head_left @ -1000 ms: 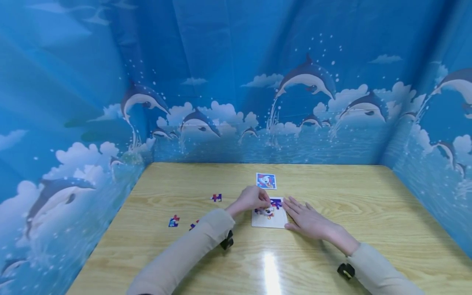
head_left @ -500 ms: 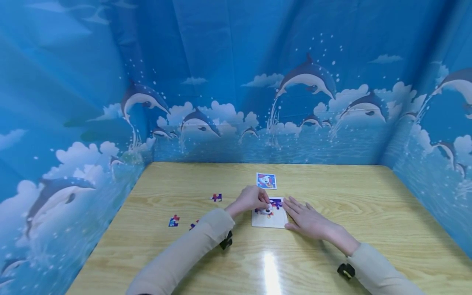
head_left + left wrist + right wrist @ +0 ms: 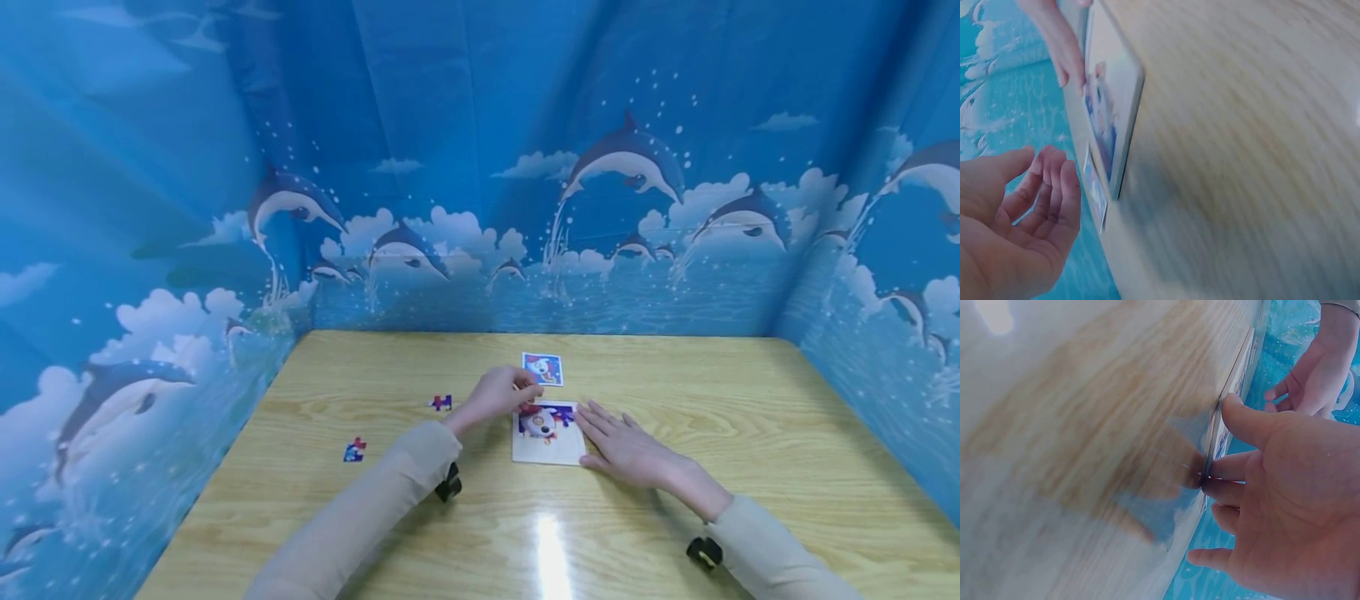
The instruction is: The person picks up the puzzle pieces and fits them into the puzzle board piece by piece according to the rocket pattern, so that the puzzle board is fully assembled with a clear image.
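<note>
A square white puzzle board (image 3: 534, 451) lies on the table, with joined jigsaw pieces (image 3: 537, 423) showing a white figure on purple in its far part. My left hand (image 3: 502, 392) hovers over the board's far left corner. In the left wrist view its fingers (image 3: 1069, 194) are loosely bent, with nothing visible between them and the thumb. My right hand (image 3: 630, 450) lies beside the board with fingers extended. Its thumb and fingertips touch the board's right edge, as the right wrist view shows.
A picture card (image 3: 552, 372) lies just behind the board, partly covered by my left hand. On the left are two loose jigsaw pieces, a nearer piece (image 3: 355, 450) and a farther piece (image 3: 442, 402). A dolphin-print curtain (image 3: 480, 275) encloses the table.
My left hand has lifted off the pieces and moved back and slightly left, uncovering more of the picture. Its sleeve now hides a loose piece seen before. The right hand stays put.
</note>
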The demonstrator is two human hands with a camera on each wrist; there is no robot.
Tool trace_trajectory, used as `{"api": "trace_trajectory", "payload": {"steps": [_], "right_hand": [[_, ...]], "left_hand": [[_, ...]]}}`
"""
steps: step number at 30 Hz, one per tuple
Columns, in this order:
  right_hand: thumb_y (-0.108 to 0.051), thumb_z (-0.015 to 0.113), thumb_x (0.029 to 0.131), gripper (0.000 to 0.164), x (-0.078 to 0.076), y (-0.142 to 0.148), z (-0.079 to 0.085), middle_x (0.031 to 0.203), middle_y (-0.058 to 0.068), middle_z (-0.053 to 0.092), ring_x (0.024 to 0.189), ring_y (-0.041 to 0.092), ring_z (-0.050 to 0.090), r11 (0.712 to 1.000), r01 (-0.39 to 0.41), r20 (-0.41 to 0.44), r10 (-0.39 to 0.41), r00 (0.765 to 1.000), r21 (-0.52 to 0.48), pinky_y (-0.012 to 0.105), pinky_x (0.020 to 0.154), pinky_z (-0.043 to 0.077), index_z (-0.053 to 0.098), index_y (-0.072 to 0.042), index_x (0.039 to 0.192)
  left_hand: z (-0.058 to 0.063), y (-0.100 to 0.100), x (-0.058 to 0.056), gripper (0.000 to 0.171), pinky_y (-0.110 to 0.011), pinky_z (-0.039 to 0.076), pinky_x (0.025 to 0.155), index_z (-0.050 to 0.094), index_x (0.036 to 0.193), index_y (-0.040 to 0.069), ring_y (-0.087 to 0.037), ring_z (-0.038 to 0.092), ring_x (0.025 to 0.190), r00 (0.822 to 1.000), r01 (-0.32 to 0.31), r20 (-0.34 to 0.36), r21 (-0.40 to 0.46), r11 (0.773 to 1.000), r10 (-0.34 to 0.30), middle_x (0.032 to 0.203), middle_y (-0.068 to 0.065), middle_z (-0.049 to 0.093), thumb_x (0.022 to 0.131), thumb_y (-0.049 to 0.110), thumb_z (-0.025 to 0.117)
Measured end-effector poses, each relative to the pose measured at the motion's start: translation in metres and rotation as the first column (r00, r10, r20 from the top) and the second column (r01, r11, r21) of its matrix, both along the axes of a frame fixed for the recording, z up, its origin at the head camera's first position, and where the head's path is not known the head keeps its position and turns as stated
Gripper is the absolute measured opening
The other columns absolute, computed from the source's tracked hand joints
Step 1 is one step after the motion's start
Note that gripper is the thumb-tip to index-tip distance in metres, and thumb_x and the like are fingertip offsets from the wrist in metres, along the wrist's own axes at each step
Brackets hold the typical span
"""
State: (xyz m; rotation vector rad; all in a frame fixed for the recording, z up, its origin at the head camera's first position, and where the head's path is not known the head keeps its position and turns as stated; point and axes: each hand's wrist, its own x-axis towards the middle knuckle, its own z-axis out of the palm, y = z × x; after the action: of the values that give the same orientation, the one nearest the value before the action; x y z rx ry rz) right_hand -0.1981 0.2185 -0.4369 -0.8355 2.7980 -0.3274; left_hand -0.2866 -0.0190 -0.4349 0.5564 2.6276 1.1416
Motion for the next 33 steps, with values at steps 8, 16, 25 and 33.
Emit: {"api": "trace_trajectory", "payload": {"steps": [8,16,25,33], "right_hand": [[-0.037,0.055,0.104,0.069,0.001,0.0,0.0,0.162,0.025,0.025,0.15,0.046,0.021,1.0,0.0,0.008,0.0,1.0,0.005,0.073,0.115,0.018,0.033,0.005,0.154],[-0.037,0.054,0.105,0.068,0.003,0.0,0.001,0.162,0.026,0.024,0.15,0.047,0.02,1.0,-0.011,0.004,0.011,1.0,-0.003,0.072,0.115,0.019,0.033,0.006,0.153],[-0.038,0.054,0.105,0.068,0.003,0.0,0.001,0.162,0.026,0.025,0.15,0.047,0.02,1.0,-0.012,0.005,0.012,1.0,0.002,0.072,0.116,0.018,0.033,0.006,0.153],[-0.038,0.053,0.105,0.069,0.002,0.0,0.001,0.163,0.025,0.024,0.15,0.046,0.019,1.0,-0.004,0.013,0.004,1.0,0.004,0.071,0.116,0.017,0.033,0.005,0.154]], "left_hand": [[0.01,-0.029,-0.006,0.026,-0.039,0.06,0.083,0.071,0.113,0.009,-0.025,0.07,0.093,0.998,-0.057,0.015,0.156,0.986,0.055,0.101,-0.009,0.072,0.103,0.031,0.06],[0.014,-0.071,-0.011,0.03,-0.042,0.059,0.087,0.068,0.125,0.01,-0.03,0.068,0.104,0.993,-0.111,-0.027,0.166,0.98,0.117,0.114,-0.012,0.072,0.103,0.029,0.061],[0.005,-0.118,-0.005,0.03,-0.04,0.056,0.093,0.069,0.126,0.012,-0.022,0.066,0.105,0.975,-0.197,-0.094,0.075,0.978,0.203,0.118,-0.005,0.071,0.103,0.029,0.061],[-0.005,-0.143,0.001,0.025,-0.041,0.057,0.091,0.071,0.119,0.005,-0.024,0.068,0.101,0.973,-0.208,-0.1,0.009,0.978,0.208,0.111,-0.01,0.073,0.099,0.019,0.066]]}}
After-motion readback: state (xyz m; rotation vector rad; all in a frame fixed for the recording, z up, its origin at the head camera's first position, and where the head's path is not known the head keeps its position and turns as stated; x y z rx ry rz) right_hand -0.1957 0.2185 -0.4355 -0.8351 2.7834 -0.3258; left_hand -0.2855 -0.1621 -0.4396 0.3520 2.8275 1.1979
